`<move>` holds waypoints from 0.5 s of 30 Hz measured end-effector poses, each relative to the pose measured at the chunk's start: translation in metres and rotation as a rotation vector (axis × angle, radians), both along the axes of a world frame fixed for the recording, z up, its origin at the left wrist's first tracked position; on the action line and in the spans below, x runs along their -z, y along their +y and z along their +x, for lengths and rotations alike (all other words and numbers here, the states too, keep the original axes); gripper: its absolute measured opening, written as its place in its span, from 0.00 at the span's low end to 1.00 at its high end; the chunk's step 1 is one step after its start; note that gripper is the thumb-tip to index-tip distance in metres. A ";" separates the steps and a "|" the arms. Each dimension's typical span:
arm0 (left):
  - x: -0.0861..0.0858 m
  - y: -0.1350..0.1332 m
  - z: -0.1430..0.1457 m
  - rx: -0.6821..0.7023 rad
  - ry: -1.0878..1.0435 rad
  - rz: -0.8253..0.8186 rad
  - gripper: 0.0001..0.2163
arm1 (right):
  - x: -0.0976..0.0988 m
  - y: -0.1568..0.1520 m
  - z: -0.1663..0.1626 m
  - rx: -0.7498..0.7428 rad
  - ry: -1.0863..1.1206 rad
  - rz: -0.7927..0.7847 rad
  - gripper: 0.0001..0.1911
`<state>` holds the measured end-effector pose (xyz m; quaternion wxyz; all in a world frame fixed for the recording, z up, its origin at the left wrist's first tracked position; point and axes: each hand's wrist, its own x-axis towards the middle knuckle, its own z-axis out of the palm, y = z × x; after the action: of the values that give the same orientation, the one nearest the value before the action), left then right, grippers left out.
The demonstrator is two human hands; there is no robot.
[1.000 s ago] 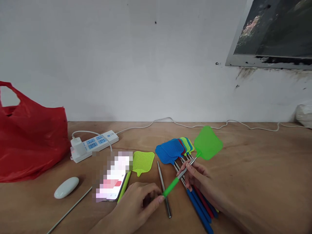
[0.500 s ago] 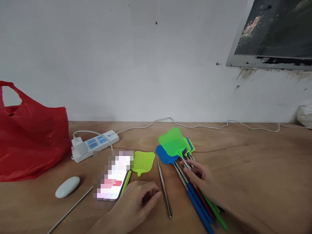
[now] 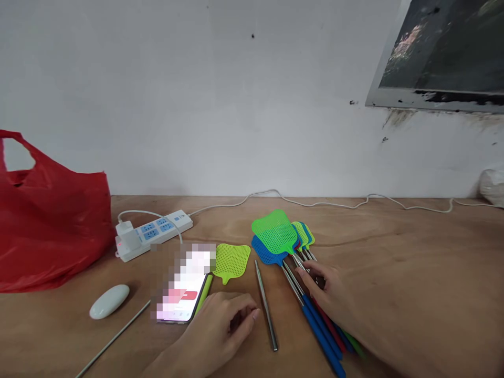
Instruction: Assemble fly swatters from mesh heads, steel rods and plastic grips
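Note:
A pile of fly swatters [image 3: 287,239] lies on the wooden table [image 3: 413,262], a bright green one [image 3: 274,231] on top of blue, red and yellow-green heads. My right hand [image 3: 328,289] rests on their metal shafts, fingers spread flat. Blue handles [image 3: 321,336] stick out toward me. My left hand [image 3: 224,320] lies on the table with fingers loosely curled, holding nothing, between a phone [image 3: 181,294] and a loose metal rod [image 3: 265,304]. A detached yellow-green swatter head [image 3: 232,261] lies beside the phone.
A red plastic bag [image 3: 47,226] stands at the left. A white power strip [image 3: 151,233] with a plugged charger and a cable [image 3: 315,203] runs along the wall. A white oval object [image 3: 108,302] and a second thin rod [image 3: 114,338] lie front left.
The bright green swatter, held up by both hands a second ago, now lies on the pile. My left hand let go of its handle and my right hand settled on the shafts.

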<state>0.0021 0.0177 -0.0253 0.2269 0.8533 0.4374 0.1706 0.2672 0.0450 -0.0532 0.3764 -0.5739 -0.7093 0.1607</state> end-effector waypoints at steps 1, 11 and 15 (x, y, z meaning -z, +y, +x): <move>0.000 0.000 0.000 0.005 0.007 0.008 0.13 | -0.001 0.000 0.000 0.013 -0.024 0.030 0.19; -0.001 0.001 0.000 -0.056 0.075 0.070 0.15 | 0.007 0.007 0.006 0.090 -0.188 0.102 0.15; -0.001 0.001 -0.001 -0.053 0.076 0.068 0.14 | 0.008 0.006 0.006 0.091 -0.243 0.119 0.14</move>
<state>0.0010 0.0183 -0.0244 0.1763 0.8545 0.4621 0.1590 0.2727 0.0513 -0.0612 0.3278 -0.5974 -0.7312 0.0306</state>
